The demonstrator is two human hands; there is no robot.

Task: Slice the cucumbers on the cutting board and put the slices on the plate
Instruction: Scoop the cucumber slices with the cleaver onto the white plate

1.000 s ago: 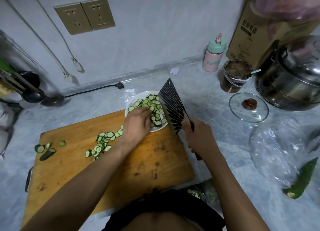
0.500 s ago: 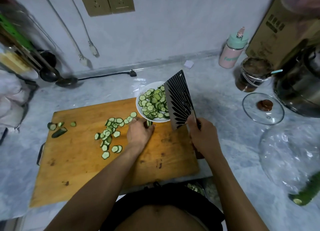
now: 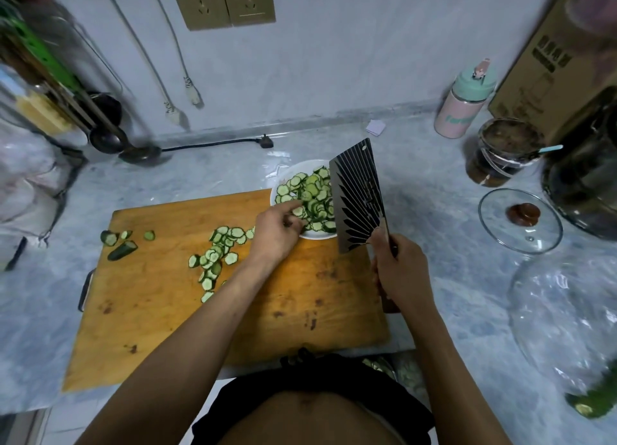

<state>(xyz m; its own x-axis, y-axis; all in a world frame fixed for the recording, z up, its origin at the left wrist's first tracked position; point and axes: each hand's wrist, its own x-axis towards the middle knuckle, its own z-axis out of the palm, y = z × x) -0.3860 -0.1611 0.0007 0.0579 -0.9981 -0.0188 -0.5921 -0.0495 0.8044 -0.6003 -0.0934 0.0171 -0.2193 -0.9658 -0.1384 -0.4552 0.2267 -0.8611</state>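
Note:
A wooden cutting board point(image 3: 150, 311) lies on the marble counter. Several cucumber slices point(image 3: 217, 254) are scattered near its middle, and cucumber end pieces point(image 3: 118, 244) sit at its left. A white plate point(image 3: 283, 180) at the board's far right corner is heaped with slices. My left hand point(image 3: 275, 230) reaches over the plate's near rim and pinches a few slices there. My right hand point(image 3: 400, 271) grips the handle of a cleaver point(image 3: 359, 197), whose ribbed blade is tilted up beside the plate's right edge.
A glass lid point(image 3: 521, 224), a jar point(image 3: 500, 154), a pink bottle point(image 3: 464, 103), a steel pot point(image 3: 587, 184) and a cardboard box point(image 3: 551, 70) stand at the right. A whole cucumber point(image 3: 597, 398) lies beside a plastic bag point(image 3: 564, 314). Ladles point(image 3: 110, 140) and a power plug point(image 3: 265, 142) lie at the back.
My left hand drew back from the plate onto the board near the slices, then returned to the plate's near edge with slices. The cleaver stayed raised beside the plate.

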